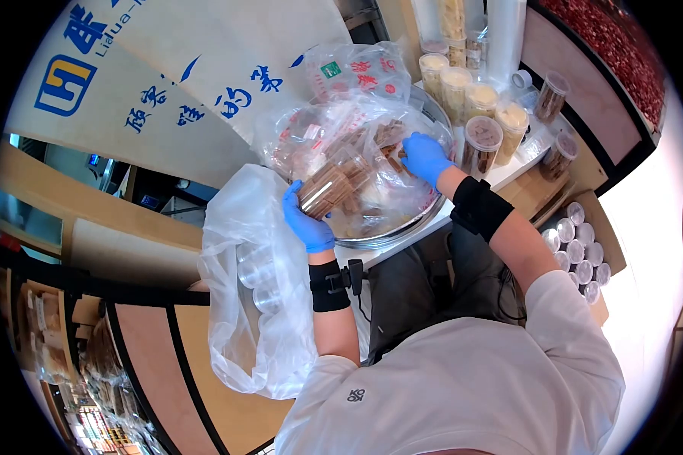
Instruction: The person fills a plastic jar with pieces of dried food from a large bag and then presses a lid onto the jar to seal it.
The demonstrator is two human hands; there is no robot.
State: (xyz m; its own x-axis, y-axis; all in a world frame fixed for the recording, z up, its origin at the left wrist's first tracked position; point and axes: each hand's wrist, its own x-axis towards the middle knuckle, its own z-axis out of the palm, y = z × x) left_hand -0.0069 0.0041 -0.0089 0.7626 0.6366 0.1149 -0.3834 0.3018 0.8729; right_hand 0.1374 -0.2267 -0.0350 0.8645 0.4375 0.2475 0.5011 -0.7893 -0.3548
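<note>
My left hand (309, 220), in a blue glove, is wrapped round a clear plastic jar (328, 191) packed with brown strips. The jar is tilted, its upper end toward the opened plastic bag (377, 205) in front of me. Brown strips (391, 136) lie loose in this bag. Over at its right side, my right hand (426, 158), also gloved in blue, has its fingers curled in at the strips. What sits between those fingertips is too small to make out. Beneath the bag is a round metal tray (391, 240), mostly covered.
Filled jars with pale lids (482, 133) stand right of the tray. A cardboard box (607, 250) of several clear-lidded containers (584, 271) is lower right. A large translucent bag (239, 205) holding clear jars (259, 274) hangs at left. A printed panel (182, 45) rises behind.
</note>
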